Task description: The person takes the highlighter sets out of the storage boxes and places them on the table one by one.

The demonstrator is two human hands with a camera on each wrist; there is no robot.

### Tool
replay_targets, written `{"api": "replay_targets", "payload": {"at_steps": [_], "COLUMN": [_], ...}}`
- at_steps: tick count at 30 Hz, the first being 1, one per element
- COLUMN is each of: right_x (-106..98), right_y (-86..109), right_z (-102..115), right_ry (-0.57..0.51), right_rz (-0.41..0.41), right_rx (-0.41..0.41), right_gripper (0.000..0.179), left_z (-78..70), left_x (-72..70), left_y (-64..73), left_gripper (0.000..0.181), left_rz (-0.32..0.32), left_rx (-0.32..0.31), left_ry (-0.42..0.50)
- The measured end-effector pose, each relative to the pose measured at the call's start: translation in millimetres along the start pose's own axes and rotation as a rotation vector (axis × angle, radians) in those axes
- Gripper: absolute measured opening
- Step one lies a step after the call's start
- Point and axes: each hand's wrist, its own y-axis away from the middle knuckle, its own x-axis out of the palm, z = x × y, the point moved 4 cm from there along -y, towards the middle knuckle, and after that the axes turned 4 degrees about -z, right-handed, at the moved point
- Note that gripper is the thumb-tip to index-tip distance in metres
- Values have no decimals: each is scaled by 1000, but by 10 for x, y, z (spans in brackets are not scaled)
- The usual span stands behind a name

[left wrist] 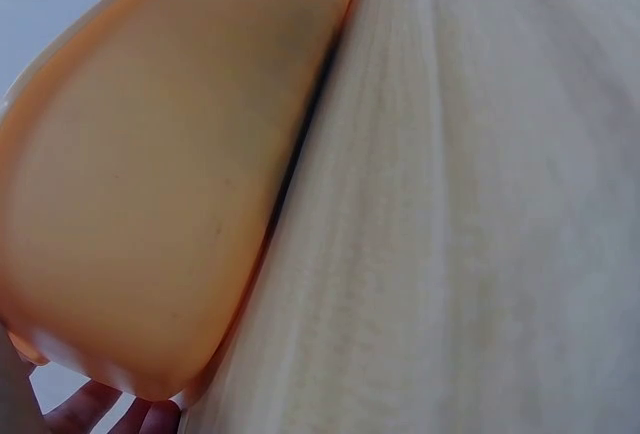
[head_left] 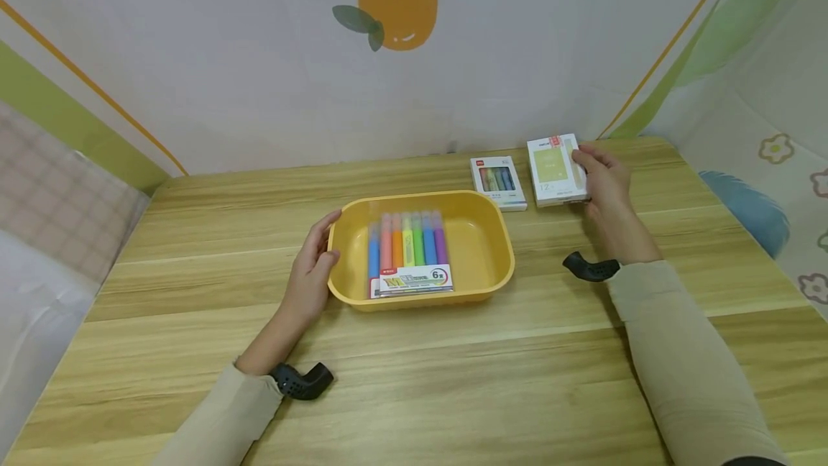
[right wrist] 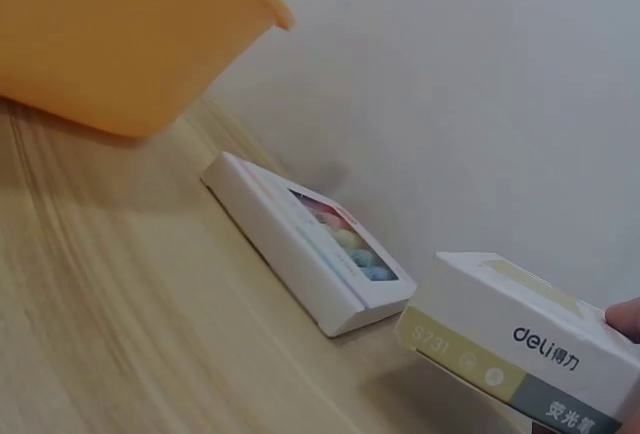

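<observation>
A yellow plastic bin [head_left: 481, 236] stands on the table, and my left hand [head_left: 310, 265] grips its left end, thumb at the rim and fingers round the outer wall. Inside lie clear packs of highlighters [head_left: 414, 239] in several colours, with a white label along the front. At the right, my right hand [head_left: 604, 175] holds a white highlighter box [head_left: 556, 175] by its right edge, thumb on top. That box is tilted, with its shadow on the table below in the right wrist view. Just left of it lies a white window box [head_left: 498, 182] showing coloured sticks.
The wooden table [head_left: 414, 380] meets a pale printed wall covering [head_left: 259, 63] at the back. Its right edge runs close beside my right forearm. A black curved wrist mount [head_left: 304, 382] sits on each of my sleeves.
</observation>
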Motion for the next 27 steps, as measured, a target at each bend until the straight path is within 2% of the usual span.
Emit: {"api": "replay_targets", "payload": {"at_steps": [11,17,27], "right_x": [-17,-15,-8], "right_y": [-51,-35,-23], "right_z": [-122,-139,-129], "right_ry": [51,126,179], "right_rz": [-30,-40,-23], "right_rx": [56,28,12], "right_gripper": [30,42,39], "left_z": [-8,-10,-4], "left_x": [7,15,12], "left_y": [-1,0,1], "left_gripper": [59,59,59], "left_rz": [4,7,1], "left_rx": [-1,-12,-22], "left_ry": [27,43,35]}}
